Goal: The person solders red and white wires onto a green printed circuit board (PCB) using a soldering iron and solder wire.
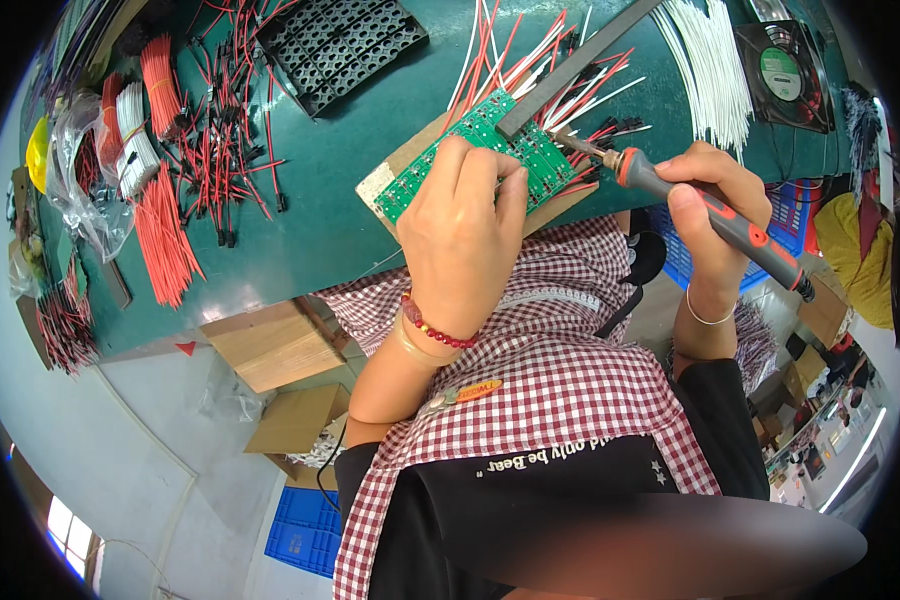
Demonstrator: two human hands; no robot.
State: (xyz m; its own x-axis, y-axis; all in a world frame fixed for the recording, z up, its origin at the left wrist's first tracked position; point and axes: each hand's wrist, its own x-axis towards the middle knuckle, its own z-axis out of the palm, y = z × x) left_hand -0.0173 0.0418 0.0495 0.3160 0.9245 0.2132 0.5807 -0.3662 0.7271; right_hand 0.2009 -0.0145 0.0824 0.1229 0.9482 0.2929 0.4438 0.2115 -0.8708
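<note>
Left hand (460,235) pressed down on the green circuit board (475,155), fingers curled over its near edge, pinning it flat to a wooden backing board at the near edge of the green workbench (330,200). Right hand (710,195) clenched round the handle of the soldering iron (715,215) — orange-and-grey grip running from lower right up to upper left, tip aimed at the board's right end. Tip just beside the red and white wires (570,95) fanning off the board's far edge, contact too fine to call. Board lying left of the iron hand, long axis slanting from lower left to upper right — left hand plainly nearer. Dark metal bar (580,60) resting across the far corner.
</note>
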